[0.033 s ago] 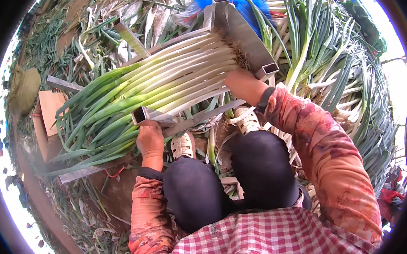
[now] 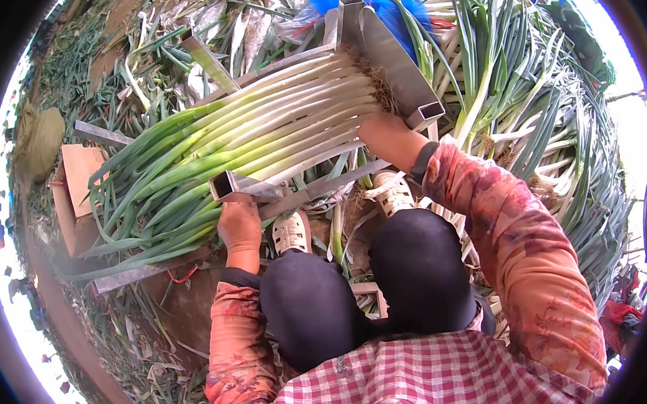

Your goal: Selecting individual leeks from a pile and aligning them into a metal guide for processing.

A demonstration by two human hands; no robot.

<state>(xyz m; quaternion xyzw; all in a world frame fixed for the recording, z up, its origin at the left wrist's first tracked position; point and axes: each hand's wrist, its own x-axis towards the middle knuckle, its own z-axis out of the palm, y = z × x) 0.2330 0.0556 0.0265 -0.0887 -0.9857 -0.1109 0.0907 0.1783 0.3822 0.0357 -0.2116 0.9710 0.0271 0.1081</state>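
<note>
Left hand, right hand: grips hidden, cannot tell
Green onions: perhaps ten, just beyond both
Metal rack: one

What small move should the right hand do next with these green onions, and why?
Perhaps the right hand should nudge the nearest green onions toward the metal plate: it is at their root end, where other roots lie close to that plate. The left hand is at the square metal tube.

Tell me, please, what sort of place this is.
Probably a produce-handling yard: a metal frame holds a row of green onions, a larger heap lies at right, and leaf scraps litter the ground.
</note>
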